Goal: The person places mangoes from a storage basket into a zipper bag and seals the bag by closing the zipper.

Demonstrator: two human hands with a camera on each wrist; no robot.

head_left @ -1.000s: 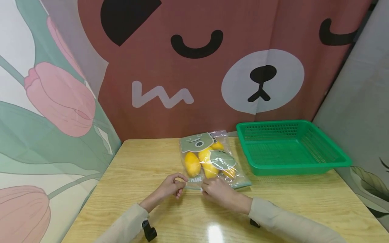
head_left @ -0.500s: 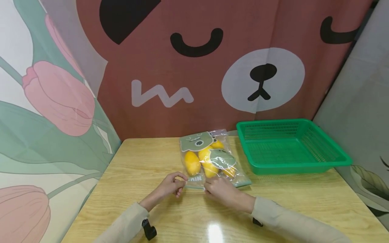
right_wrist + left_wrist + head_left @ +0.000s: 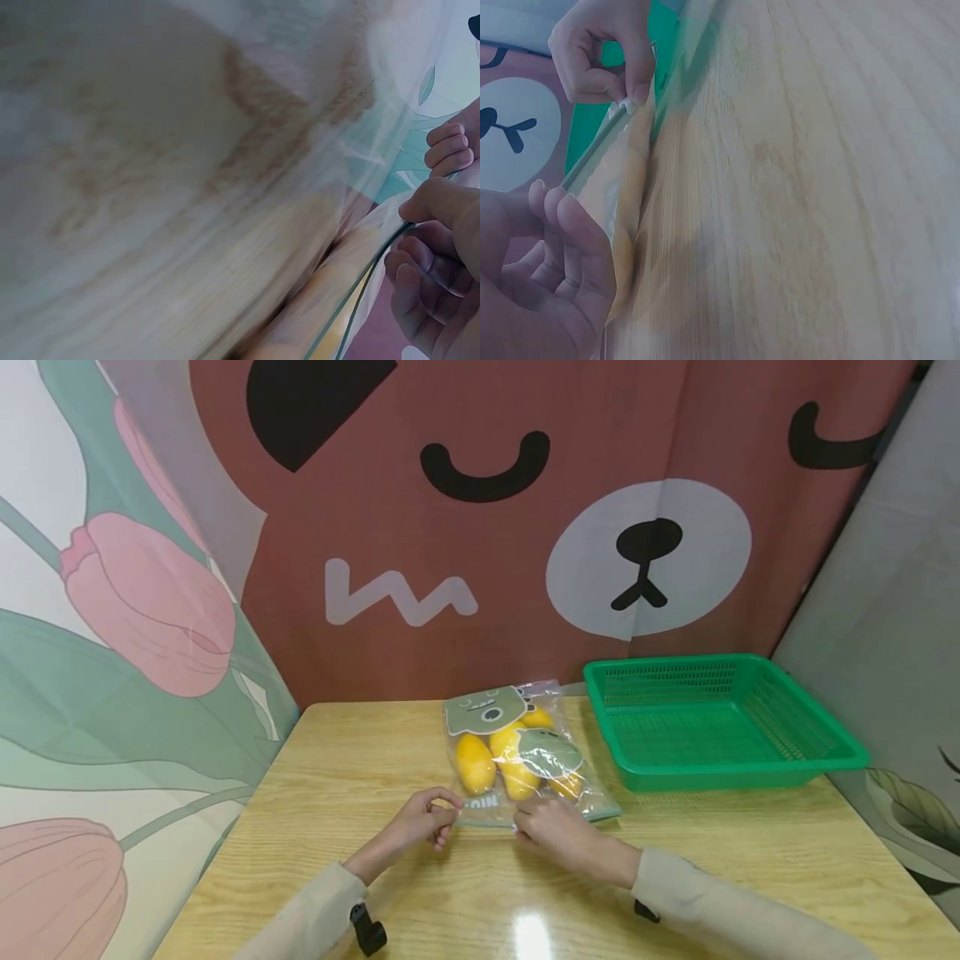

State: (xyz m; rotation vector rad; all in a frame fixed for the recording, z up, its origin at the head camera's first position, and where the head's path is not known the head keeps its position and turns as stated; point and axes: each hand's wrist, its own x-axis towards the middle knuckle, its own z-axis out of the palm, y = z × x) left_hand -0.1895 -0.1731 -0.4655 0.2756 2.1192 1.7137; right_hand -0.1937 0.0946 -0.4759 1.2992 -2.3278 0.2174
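Note:
A clear zip bag (image 3: 483,814) printed with green cartoon shapes lies flat at the table's middle, several yellow mango-like fruits (image 3: 475,764) inside. My left hand (image 3: 420,818) pinches its near left corner. Along the green-edged opening, my right hand (image 3: 558,837) pinches the small white slider (image 3: 628,105), which shows between thumb and finger in the left wrist view. The right wrist view has the bag's green zip strip (image 3: 360,289) as two separate lines beyond my right hand (image 3: 442,255). Fingers partly cover the slider in the head view.
A green plastic basket (image 3: 731,770) with perforated walls stands at the back right, close to the bag. The wooden table (image 3: 337,760) meets a curtain (image 3: 360,660) with a bear print behind it. Patterned cloth hangs at both sides.
My right hand has slid a little to the right along the bag's near edge, carrying the slider. The left hand and the bag have stayed in place.

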